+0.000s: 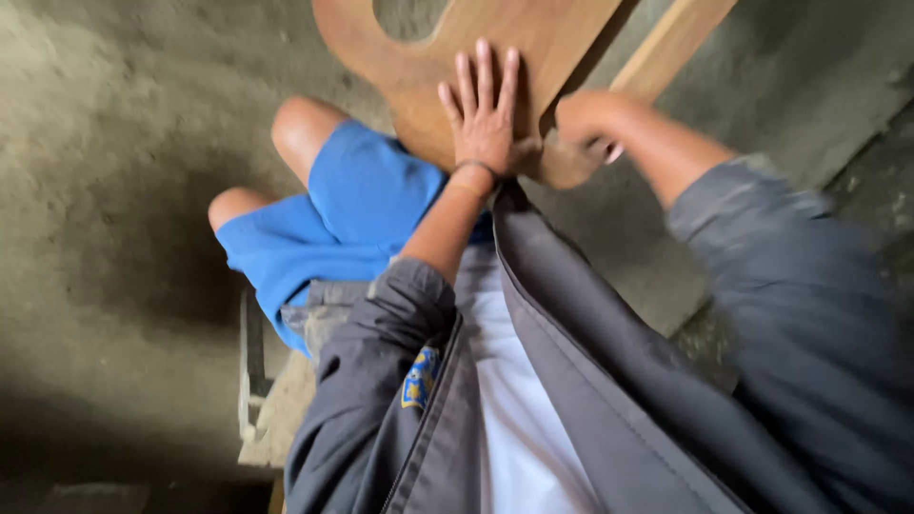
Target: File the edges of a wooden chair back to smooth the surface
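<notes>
A curved brown wooden piece (419, 71) with a rounded cut-out near its top lies across my lap. My left hand (484, 112) rests flat on it, fingers spread, a thin band at the wrist. My right hand (586, 119) is blurred and closed at the piece's lower right edge, beside a straight wooden slat (666, 48). What the right fingers grip is not clear.
I sit in blue shorts (333, 219) and a grey jacket (609, 381) over a white shirt. Rough concrete floor (114, 190) lies all around. Part of a low seat frame (252, 371) shows under my left leg.
</notes>
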